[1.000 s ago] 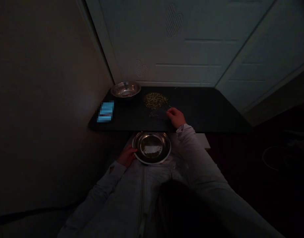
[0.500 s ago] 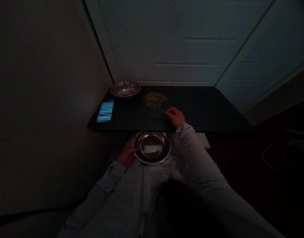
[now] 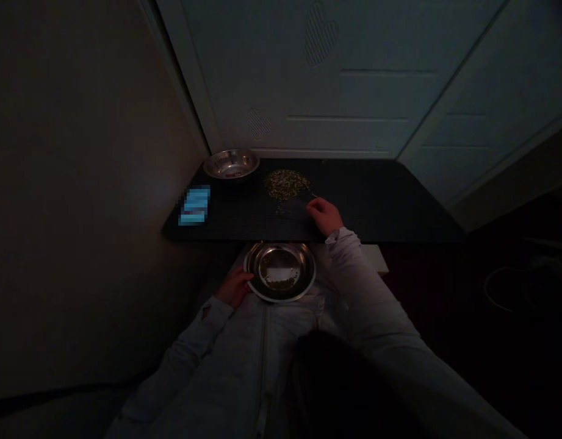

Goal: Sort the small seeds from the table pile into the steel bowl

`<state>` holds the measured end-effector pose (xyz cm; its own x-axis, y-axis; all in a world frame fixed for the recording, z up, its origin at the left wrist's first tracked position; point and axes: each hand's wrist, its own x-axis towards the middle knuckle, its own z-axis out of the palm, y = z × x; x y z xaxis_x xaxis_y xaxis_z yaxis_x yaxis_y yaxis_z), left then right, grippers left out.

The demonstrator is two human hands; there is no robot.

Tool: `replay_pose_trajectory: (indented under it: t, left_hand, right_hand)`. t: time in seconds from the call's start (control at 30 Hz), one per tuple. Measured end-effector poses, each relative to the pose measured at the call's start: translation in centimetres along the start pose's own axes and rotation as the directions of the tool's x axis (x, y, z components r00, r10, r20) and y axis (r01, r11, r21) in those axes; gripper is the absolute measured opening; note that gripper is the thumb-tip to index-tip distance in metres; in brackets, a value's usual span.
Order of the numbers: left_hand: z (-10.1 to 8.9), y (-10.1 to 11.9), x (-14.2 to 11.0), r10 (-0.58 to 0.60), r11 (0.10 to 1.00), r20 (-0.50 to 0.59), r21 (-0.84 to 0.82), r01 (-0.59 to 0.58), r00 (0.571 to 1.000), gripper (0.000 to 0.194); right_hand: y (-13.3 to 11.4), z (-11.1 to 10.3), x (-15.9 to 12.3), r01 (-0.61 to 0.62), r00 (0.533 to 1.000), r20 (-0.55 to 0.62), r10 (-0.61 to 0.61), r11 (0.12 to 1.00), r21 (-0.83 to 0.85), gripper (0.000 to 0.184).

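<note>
My left hand grips the left rim of a shiny metal bowl on my lap, below the table's front edge. Small greenish grains lie in its bottom. Over the black table, my right hand is closed with thumb and fingers together. A thin pale tip shows just beyond its knuckles; what the fingers hold is too dark to make out. Just past this hand lies a flat pile of mixed green and pale grains, with a few loose bits in front of it.
A second metal bowl stands at the table's back left, with a small reddish mark inside. In front of it lies a lit, blurred-out phone-like screen. The black table meets a white panelled door behind. A pale cable lies at right.
Both hands and the bowl hold almost the same positions. Light on the loose bits before the pile looks a little different.
</note>
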<state>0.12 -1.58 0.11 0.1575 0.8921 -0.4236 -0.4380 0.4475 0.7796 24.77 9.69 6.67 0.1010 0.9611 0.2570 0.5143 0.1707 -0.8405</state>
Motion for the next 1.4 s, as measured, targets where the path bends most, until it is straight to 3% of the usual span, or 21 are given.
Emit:
replay_pose_trajectory:
  t: [0.5,0.77,0.97,1.07,1.2,1.3,1.4]
  left_hand:
    - [0.0,0.0,-0.1,0.002,1.000,0.002,0.012,-0.002,1.000,0.031]
    - [0.0,0.0,-0.1,0.006,1.000,0.006,0.010,-0.006,1.000,0.030]
    - [0.0,-0.1,-0.1,0.012,1.000,0.001,0.004,-0.012,1.000,0.034]
    - [0.1,0.0,0.0,-0.002,1.000,-0.010,0.014,0.002,1.000,0.037]
    - [0.0,0.0,0.0,0.002,0.999,0.001,0.042,-0.002,1.000,0.036]
    - [-0.1,0.0,0.1,0.010,0.999,0.012,0.050,-0.011,1.000,0.033]
    - [-0.2,-0.1,0.2,0.005,0.999,0.005,0.035,-0.005,1.000,0.030]
  right_hand:
    - [-0.6,-0.1,-0.7,0.037,0.969,0.249,-0.008,0.993,-0.109,0.017]
    - [-1.2,-0.5,-1.2,0.037,0.892,0.451,-0.041,0.999,0.017,0.021]
    - [-1.2,-0.6,-1.2,-0.022,0.861,0.507,-0.037,0.994,0.111,0.023]
    - [-1.2,-0.6,-1.0,-0.036,0.887,0.460,-0.046,0.985,0.168,0.021]
    - [-0.7,-0.4,-0.5,-0.041,0.984,0.177,-0.001,0.972,0.231,0.020]
    - [-0.1,-0.1,-0.1,-0.052,0.999,0.014,0.051,0.973,0.226,0.020]
    - [0.2,0.0,0.1,-0.033,0.998,-0.044,0.041,0.987,0.159,0.018]
